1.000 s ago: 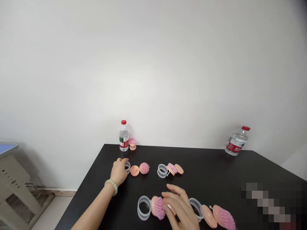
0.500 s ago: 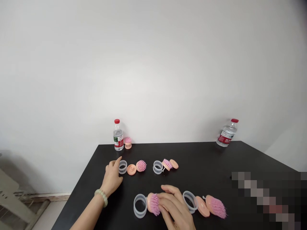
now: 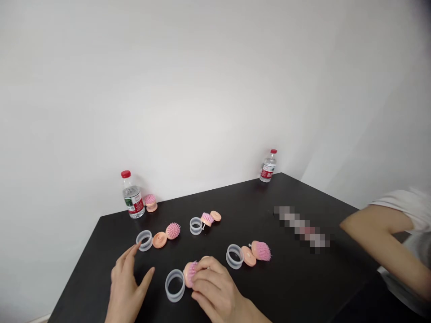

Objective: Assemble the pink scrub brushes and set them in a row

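Note:
My right hand (image 3: pixel 217 287) is curled down at the near row, its fingertips against a pink bristle brush head (image 3: pixel 190 272) with a peach base. A peach round cap (image 3: pixel 204 258) shows only in part behind its fingers, seemingly gripped by them. Left of this brush head stands a clear plastic ring (image 3: pixel 175 285). My left hand (image 3: pixel 127 283) hovers with thumb and fingers apart, holding nothing. Its fingertips come close to another clear ring (image 3: pixel 144 241), which has a peach cap (image 3: pixel 159 240) and a pink brush head (image 3: pixel 173 231) beside it.
Two similar part sets lie farther back, near a clear ring (image 3: pixel 195 226), and rightward, near another ring (image 3: pixel 235 256). A water bottle (image 3: pixel 133 197) and an assembled brush (image 3: pixel 150 202) stand at the wall; a second bottle (image 3: pixel 268 167) is back right. Another person's arm (image 3: pixel 387 237) is at the right.
My left hand has drawn back from the far-left ring toward me. My right hand stays by the near brush head. The view has turned right, bringing another person's arm in.

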The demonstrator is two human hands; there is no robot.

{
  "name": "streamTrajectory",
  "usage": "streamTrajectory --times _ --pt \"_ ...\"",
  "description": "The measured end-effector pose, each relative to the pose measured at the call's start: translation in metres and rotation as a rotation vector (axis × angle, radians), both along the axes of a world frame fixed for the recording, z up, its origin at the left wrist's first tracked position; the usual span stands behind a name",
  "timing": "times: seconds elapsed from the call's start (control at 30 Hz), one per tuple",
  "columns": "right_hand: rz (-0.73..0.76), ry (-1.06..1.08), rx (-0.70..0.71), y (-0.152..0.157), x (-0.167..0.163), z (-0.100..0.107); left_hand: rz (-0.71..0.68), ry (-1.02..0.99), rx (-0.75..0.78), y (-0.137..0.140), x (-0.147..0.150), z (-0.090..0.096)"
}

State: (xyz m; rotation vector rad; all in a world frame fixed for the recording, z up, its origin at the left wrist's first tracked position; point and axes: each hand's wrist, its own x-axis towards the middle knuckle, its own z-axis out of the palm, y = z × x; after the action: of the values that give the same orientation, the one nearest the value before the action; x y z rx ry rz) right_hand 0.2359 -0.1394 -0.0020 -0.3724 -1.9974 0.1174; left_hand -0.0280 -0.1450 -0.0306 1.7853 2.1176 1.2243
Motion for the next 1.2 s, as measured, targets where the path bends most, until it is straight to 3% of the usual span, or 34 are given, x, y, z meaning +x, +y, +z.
streamTrajectory --times 0.17,0.37,0.6,0.8,0.9,1.0,1.1,1.2 --pt "-0.011 -0.017 0.103 0.007 -0.001 -0.006 0.063 -0.049 -0.07 0.004 -0.017 -0.008" --pt "-0.046 -0.027 0.152 0.011 0.001 -0.017 0.07 0.08 -0.012 0.003 -0.017 -0.006" --pt "-0.038 -0.078 0.114 0.011 0.002 -0.02 0.02 0.202 0.242 -0.011 -0.011 0.011" --pt "-0.022 -0.085 0.054 0.008 0.003 -0.017 -0.133 0.332 0.494 -0.02 0.002 0.028" --pt "0.003 -0.066 -0.066 0.008 0.003 0.0 -0.164 0.354 0.59 -0.022 0.003 0.032" --pt "-0.063 -0.16 -0.273 0.019 -0.007 0.032 -0.217 0.355 0.673 -0.023 0.004 0.037" --pt "-0.17 -0.297 -0.431 0.046 -0.035 0.065 -0.304 0.397 0.719 -0.024 0.005 0.039" --pt "-0.253 -0.436 -0.481 0.088 -0.078 0.086 -0.307 0.47 0.771 -0.025 0.008 0.037"
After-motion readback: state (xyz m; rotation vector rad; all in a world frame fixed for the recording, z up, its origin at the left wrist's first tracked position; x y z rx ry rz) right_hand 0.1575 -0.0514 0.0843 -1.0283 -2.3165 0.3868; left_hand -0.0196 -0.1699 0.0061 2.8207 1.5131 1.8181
